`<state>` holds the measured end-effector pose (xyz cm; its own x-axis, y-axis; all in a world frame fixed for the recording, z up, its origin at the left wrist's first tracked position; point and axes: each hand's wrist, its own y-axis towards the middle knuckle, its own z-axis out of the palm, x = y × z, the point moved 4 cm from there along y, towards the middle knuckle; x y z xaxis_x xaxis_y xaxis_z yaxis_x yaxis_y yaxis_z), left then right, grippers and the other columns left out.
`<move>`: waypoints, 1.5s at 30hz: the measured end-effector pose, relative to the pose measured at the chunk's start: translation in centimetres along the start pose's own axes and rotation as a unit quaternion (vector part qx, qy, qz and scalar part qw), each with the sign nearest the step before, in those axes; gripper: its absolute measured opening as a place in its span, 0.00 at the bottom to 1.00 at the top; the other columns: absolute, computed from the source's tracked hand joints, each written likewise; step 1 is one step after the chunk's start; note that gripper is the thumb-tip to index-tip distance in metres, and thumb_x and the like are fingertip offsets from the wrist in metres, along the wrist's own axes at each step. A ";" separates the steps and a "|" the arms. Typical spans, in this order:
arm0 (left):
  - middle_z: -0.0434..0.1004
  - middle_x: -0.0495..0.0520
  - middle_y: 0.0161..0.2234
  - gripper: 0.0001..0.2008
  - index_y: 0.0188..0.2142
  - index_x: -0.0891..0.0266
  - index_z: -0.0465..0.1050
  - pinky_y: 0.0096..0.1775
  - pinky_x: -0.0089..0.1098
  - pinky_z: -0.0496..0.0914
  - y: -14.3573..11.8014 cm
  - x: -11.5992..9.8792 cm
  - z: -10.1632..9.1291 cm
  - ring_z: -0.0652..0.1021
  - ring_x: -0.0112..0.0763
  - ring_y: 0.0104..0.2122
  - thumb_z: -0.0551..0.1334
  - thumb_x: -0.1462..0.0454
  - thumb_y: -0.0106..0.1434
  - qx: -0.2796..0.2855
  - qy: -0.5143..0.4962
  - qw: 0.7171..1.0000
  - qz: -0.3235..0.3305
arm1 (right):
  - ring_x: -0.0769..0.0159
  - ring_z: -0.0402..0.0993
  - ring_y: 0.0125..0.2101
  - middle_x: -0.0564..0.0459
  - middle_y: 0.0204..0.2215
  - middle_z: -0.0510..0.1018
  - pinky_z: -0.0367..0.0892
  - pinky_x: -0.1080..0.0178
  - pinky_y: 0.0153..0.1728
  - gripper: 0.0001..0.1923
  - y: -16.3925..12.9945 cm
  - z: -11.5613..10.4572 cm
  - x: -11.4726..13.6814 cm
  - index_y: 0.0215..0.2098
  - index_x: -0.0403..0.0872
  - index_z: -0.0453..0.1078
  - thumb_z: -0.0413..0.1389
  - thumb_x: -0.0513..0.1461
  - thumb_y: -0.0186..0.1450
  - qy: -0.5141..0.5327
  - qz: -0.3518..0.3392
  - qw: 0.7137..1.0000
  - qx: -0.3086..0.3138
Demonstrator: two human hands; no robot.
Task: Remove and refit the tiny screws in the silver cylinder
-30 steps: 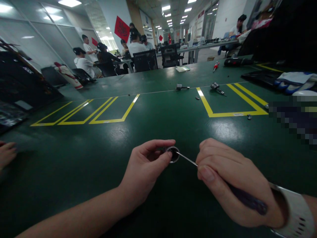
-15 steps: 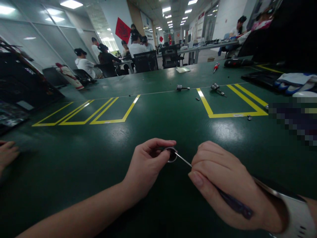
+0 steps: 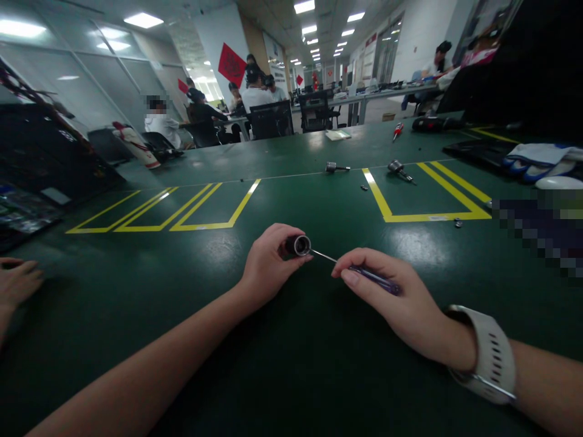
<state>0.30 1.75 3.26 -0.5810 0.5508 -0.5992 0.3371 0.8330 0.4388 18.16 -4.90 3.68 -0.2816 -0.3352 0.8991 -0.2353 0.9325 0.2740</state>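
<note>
Between the thumb and fingers of my left hand (image 3: 268, 261) is a short dark cylinder (image 3: 301, 245) with a shiny metal rim, its round opening turned toward me. My right hand (image 3: 387, 288) grips a screwdriver (image 3: 376, 280) by its purple, see-through handle. The thin metal shaft points left, and its tip is at the lower right edge of the cylinder's rim; whether it touches I cannot tell. Both hands are above the green table (image 3: 273, 376). A pale watch strap (image 3: 492, 352) circles my right wrist.
Two metal parts with thin shafts (image 3: 337, 167) (image 3: 401, 171) lie beyond my hands, near yellow tape outlines (image 3: 437, 217). Small metal bits (image 3: 458, 223) lie close by. A red screwdriver (image 3: 398, 132) and white-blue gloves (image 3: 544, 159) are farther back. Another person's hand (image 3: 20, 282) rests at left.
Both hands have moved up and away from me, and the cylinder's opening shows more fully. My right hand has shifted its hold, so more of the screwdriver's handle shows. The shaft lies flatter.
</note>
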 end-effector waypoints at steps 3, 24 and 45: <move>0.72 0.50 0.32 0.13 0.33 0.61 0.68 0.35 0.33 0.66 0.1 -0.1 0.4 0.71 0.33 0.34 0.68 0.63 0.49 0.003 0.072 0.997 0.037 | 0.65 0.71 0.34 0.52 0.34 0.75 0.65 0.62 0.33 0.09 0.0 0.2 -0.3 0.38 0.47 0.71 0.51 0.41 0.64 0.020 0.031 0.999 0.027; 0.67 0.48 0.26 0.03 0.28 0.62 0.64 0.30 0.29 0.61 1.2 0.0 2.4 0.69 0.29 0.27 0.59 0.66 0.57 0.132 0.144 0.977 0.089 | 0.62 0.69 0.41 0.50 0.38 0.77 0.63 0.56 0.43 0.08 0.7 0.8 1.2 0.37 0.46 0.71 0.50 0.36 0.65 -0.148 -0.105 0.983 0.041; 0.68 0.48 0.26 0.04 0.26 0.62 0.64 0.30 0.29 0.63 2.8 0.4 2.9 0.69 0.27 0.27 0.58 0.70 0.55 0.069 0.050 0.991 0.099 | 0.60 0.71 0.40 0.51 0.35 0.78 0.63 0.53 0.44 0.11 2.3 -1.0 -1.9 0.35 0.48 0.75 0.51 0.41 0.64 0.110 0.019 0.992 -0.057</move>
<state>3.13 4.49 2.28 -0.5616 0.7021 -0.4377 0.5461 0.7120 0.4415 19.11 -2.01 2.92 -0.0764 -0.2734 0.9589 -0.1180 0.9574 0.2636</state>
